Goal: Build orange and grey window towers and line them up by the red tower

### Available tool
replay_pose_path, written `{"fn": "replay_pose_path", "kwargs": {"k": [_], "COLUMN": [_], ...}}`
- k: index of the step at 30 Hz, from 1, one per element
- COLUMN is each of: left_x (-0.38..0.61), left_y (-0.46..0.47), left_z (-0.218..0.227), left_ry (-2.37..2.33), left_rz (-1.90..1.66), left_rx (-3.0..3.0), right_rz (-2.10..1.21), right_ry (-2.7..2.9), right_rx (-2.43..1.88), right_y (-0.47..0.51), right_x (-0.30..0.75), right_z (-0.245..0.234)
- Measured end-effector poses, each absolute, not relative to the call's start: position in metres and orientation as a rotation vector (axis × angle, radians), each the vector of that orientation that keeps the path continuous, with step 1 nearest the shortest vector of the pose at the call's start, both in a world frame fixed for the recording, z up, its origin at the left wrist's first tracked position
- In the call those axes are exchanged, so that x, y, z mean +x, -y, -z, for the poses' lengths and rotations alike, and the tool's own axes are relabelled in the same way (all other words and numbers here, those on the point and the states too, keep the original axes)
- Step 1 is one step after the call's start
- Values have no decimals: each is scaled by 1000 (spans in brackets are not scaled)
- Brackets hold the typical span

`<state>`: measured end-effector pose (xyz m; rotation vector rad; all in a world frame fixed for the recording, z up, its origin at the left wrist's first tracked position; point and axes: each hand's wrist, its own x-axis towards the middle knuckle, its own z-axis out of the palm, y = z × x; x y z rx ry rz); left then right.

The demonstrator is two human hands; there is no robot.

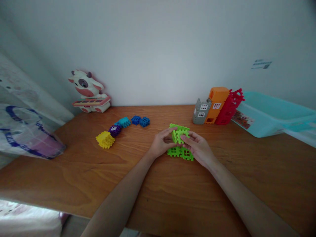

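Both my hands hold a bright green block structure (177, 135) made of interlocking toothed panels, near the middle of the table. My left hand (161, 143) grips its left side, thumb below and fingers above. My right hand (198, 148) pinches the right side, with the thumb across the front panel. Just under the hands are green window panels (174, 151) with toothed edges; whether they are joined to the held piece I cannot tell. The fingers hide part of the structure.
On the wooden table (98, 184), yellow (105, 140), purple (115, 130), teal (124, 122) and blue blocks (140, 120) lie left. Grey (201, 112), orange (218, 102) and red block towers (227, 108) stand right, beside a turquoise bin (269, 115). A cow toy (90, 92) and plastic bag (29, 135) are at left.
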<state>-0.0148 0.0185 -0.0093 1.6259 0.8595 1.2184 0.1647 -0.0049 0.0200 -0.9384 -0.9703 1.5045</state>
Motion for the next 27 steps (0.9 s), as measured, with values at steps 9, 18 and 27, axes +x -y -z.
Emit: {"fn": "replay_pose_path", "kwargs": {"k": [9, 18, 27], "left_x": [-16, -19, -15], "left_y": [-18, -20, -14], "left_z": [7, 12, 6], "left_ry": [-908, -922, -891], "left_rz": [-1252, -1231, -1216], "left_rx": [1770, 1800, 1574], "right_rz": [-1400, -1324, -1266], "right_ry": [1044, 1108, 1233], "right_rx": [-991, -1040, -1046], "right_y": [8, 8, 8], "right_x": [160, 159, 160], "right_z": [-19, -14, -13]}}
